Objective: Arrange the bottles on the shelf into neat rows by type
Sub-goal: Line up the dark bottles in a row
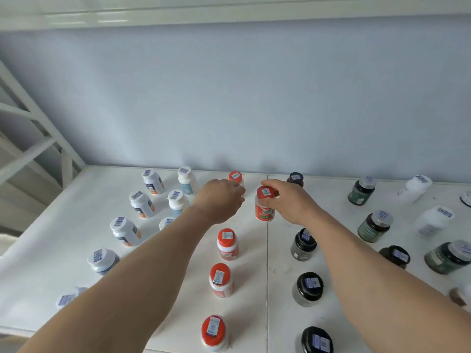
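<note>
My right hand (293, 202) grips a red-capped bottle (264, 208) by its cap and upper body, near the middle of the white shelf (84, 207). My left hand (220, 197) reaches to the left of it, fingers curled downward in front of another red-capped bottle (235, 177) at the back; whether it holds anything I cannot tell. Three more red-capped bottles run toward me in a line (227, 244), (221, 280), (213, 332). White-capped bottles with blue and orange labels (141, 207) stand in rows at the left. Black-capped jars (304, 244) line up right of centre.
Dark green jars with silver lids (362, 189) and white bottles (414, 188) stand at the right. A pale blue wall rises behind the shelf. A white frame with diagonal braces (38, 138) closes the left side. A seam (267, 263) runs down the shelf's middle.
</note>
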